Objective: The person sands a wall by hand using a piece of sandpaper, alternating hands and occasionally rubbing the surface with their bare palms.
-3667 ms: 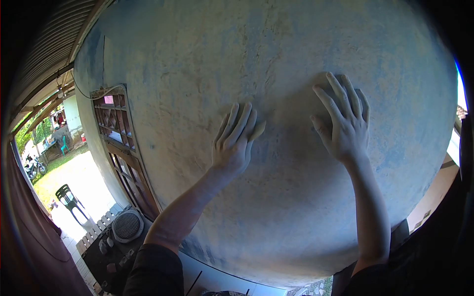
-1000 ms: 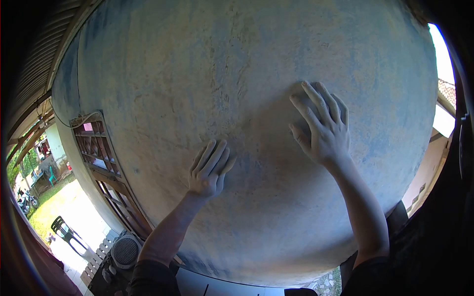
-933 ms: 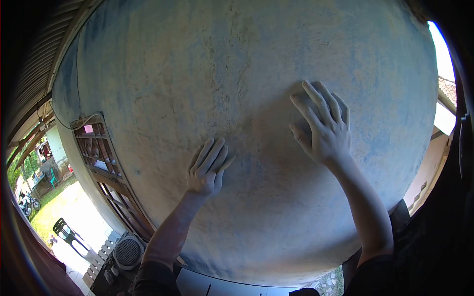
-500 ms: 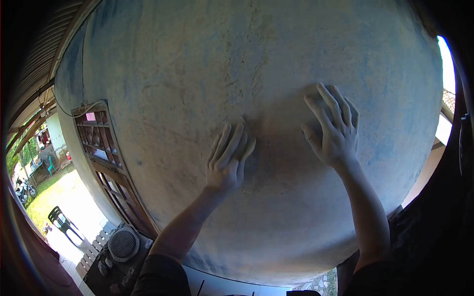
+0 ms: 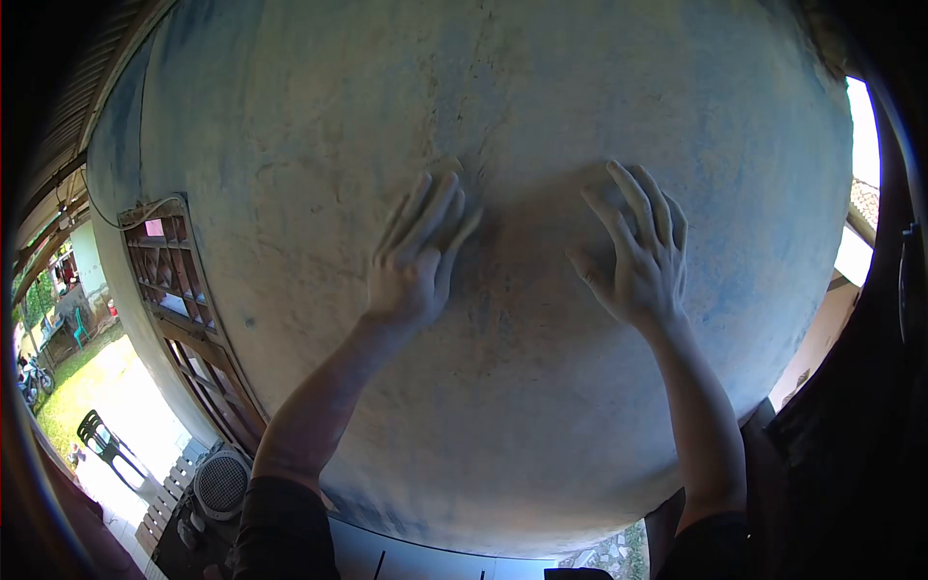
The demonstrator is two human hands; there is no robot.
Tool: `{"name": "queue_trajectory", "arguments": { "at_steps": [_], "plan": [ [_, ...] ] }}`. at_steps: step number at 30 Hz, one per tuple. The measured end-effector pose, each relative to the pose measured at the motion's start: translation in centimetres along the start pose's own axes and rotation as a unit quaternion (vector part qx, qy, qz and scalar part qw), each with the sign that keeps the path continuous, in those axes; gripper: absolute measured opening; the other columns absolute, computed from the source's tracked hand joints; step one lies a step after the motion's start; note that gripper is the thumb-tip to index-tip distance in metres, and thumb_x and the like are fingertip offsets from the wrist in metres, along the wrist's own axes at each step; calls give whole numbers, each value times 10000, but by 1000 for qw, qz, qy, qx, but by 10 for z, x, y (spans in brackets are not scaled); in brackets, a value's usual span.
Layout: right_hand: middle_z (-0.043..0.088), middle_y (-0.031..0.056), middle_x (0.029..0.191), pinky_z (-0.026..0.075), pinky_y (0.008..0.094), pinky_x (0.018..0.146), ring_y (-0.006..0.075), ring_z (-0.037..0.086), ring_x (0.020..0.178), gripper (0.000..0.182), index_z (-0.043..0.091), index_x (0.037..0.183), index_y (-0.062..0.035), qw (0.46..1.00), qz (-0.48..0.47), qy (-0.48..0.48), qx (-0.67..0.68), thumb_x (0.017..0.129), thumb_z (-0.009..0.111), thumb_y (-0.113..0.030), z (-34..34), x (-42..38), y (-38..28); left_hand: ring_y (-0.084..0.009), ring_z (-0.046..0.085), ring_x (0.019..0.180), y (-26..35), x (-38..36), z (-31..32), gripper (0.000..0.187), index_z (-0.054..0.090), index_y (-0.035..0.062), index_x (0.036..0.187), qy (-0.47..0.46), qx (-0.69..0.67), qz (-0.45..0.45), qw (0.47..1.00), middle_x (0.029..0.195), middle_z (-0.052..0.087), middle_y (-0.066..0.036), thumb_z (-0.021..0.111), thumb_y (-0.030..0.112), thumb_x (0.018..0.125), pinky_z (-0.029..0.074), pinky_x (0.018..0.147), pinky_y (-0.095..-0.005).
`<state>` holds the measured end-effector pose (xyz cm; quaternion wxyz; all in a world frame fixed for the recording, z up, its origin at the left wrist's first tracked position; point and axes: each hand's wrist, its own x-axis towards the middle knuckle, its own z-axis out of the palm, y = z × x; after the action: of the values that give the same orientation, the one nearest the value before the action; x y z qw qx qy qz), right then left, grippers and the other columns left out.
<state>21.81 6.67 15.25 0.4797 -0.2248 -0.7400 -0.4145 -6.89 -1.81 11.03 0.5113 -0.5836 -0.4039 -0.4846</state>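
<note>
My left hand (image 5: 411, 256) lies against a large, worn plaster wall (image 5: 541, 416), its fingers pointing up and close together. Just past its fingertips shows the pale edge of a thin sheet (image 5: 457, 163); the rest is hidden under the fingers. To the right, my right hand (image 5: 646, 256) rests with spread fingers on the same wall, thumb out to the side, holding nothing. The wall is patchy grey, brown and blue, with rough, cracked plaster above and between the hands.
A wooden-framed window (image 5: 172, 266) is set at the wall's left side. Below it stands a round-grilled speaker (image 5: 221, 483). Outside are a dark plastic chair (image 5: 111, 449) and a motorbike (image 5: 35, 380). A corrugated roof (image 5: 101, 68) hangs at upper left.
My left hand has slid up the wall with the thin sheet moving along under its fingers. My right hand stays at nearly the same spot. The view has shifted slightly right.
</note>
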Motion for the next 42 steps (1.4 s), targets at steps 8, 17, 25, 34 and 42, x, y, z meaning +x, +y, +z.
{"name": "queue_trajectory", "arguments": {
  "at_steps": [8,17,25,34,42],
  "plan": [
    [361,92,1715,250,564,1295,333,292,1604,707,562,1494,-228,1000,-9,-16,11,881,816,-474,-3,5,3,-362,468,1518,-26,5,-20,492,641,64,1476,-81,25,75,994,1620,529,-130,638,71,984,414,1233,-480],
    [341,20,1729,170,594,1317,301,259,1615,654,508,1564,-319,994,73,44,-70,995,635,-616,5,40,10,-330,474,1518,6,-8,0,467,625,81,1496,-100,-9,79,992,1656,484,-112,621,107,1030,405,1249,-444],
    [377,32,1704,160,593,1308,308,273,1603,612,486,1561,-312,980,140,115,-79,1031,590,-601,15,72,16,-260,506,1498,-34,32,-11,396,666,110,1441,-65,26,68,995,1634,522,-58,606,173,1055,441,1231,-434],
    [386,45,1699,163,588,1304,317,293,1594,598,480,1569,-309,980,125,125,-89,1052,558,-598,19,69,19,-327,485,1509,-5,-16,12,403,647,197,1472,-148,-55,76,985,1629,520,-77,594,189,1072,407,1246,-512],
    [391,40,1697,191,555,1310,310,296,1594,598,474,1574,-304,979,129,122,-103,1051,570,-580,17,70,17,-289,494,1501,-44,78,-4,400,635,182,1481,-23,65,75,995,1626,523,-20,569,226,1088,423,1252,-469]
  ]
}}
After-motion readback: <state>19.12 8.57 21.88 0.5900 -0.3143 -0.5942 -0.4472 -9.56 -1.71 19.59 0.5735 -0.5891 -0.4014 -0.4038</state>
